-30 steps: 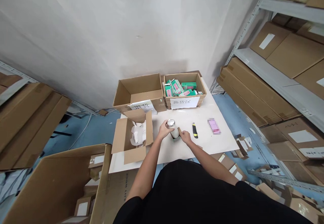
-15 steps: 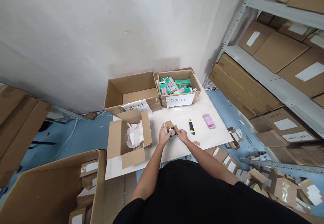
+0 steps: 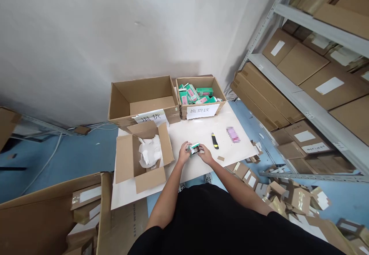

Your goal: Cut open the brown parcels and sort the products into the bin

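Observation:
Between my two hands is a small green and white box (image 3: 194,148), with a dark opening on the side facing me. My left hand (image 3: 183,153) grips its left end, and my right hand (image 3: 205,154) has its fingers closed on the right end. Just right of them on the white tabletop (image 3: 198,130) lies a black and yellow utility knife (image 3: 215,141). A pink, blurred-out item (image 3: 233,134) is farther right. Left of my hands stands an open cardboard box (image 3: 154,178) with white paper (image 3: 150,152) inside.
A large carton (image 3: 121,97) with a paper sign stands at the back left of the table. Beside it, another carton (image 3: 184,113) holds several green boxes (image 3: 204,91). A shelf rack (image 3: 276,67) with cartons rises on the right. Several small cartons (image 3: 296,197) litter the floor.
The small box has turned in my hands: its brown inner flaps showed before, and a green and white face shows now. The view has shifted slightly to the right.

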### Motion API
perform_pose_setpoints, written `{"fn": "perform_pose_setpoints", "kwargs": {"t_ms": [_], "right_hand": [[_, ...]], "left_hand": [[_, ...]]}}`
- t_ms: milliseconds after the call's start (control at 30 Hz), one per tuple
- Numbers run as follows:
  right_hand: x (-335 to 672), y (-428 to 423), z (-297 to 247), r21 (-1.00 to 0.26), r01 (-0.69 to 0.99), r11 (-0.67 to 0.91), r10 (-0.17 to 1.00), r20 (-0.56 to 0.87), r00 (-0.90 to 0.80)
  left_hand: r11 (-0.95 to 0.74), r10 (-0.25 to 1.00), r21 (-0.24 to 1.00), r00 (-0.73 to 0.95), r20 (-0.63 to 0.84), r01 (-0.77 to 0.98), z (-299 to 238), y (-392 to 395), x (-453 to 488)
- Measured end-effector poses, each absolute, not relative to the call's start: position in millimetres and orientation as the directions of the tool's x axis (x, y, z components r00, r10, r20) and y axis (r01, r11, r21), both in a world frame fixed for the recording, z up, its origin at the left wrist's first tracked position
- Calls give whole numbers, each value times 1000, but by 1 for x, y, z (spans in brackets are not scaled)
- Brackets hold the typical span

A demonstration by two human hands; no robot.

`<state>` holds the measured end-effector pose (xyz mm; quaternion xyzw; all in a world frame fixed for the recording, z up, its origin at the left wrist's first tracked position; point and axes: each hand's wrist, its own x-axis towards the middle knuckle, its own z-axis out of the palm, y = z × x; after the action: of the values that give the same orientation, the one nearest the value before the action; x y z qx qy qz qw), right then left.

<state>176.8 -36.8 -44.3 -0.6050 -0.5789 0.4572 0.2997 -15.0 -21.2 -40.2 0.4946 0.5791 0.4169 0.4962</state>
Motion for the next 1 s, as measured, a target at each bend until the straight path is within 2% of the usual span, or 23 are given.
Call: {"fn": "perform_pose_setpoints", "kwargs": {"t_ms": [133, 200, 300, 400, 567, 867, 1000], "right_hand": [[177, -49, -42, -866, 498, -44, 966, -165, -201], [174, -54, -44, -877, 470, -104, 967, -200, -160], [170, -58, -47, -912, 330, -242, 960, -275, -54], [169, -61, -47, -925, 253, -284, 955, -296, -13], [166, -66, -39, -913, 277, -301, 953, -300, 46], [162, -64, -39, -891, 347, -294, 953, -300, 38], [167, -60, -43, -881, 318, -350, 936, -341, 85]], "left_hand": [[96, 992, 976, 66, -111, 193, -44, -36, -22], [82, 991, 973, 87, -103, 216, -45, -38, -23], [44, 985, 957, 148, -89, 287, -45, -38, -24], [23, 979, 933, 182, -94, 359, -44, -38, -25], [29, 980, 915, 169, -106, 403, -43, -40, -23], [-17, 981, 892, 181, -73, 452, -41, -41, -22], [33, 977, 929, 182, -107, 369, -45, -41, -23]]}}
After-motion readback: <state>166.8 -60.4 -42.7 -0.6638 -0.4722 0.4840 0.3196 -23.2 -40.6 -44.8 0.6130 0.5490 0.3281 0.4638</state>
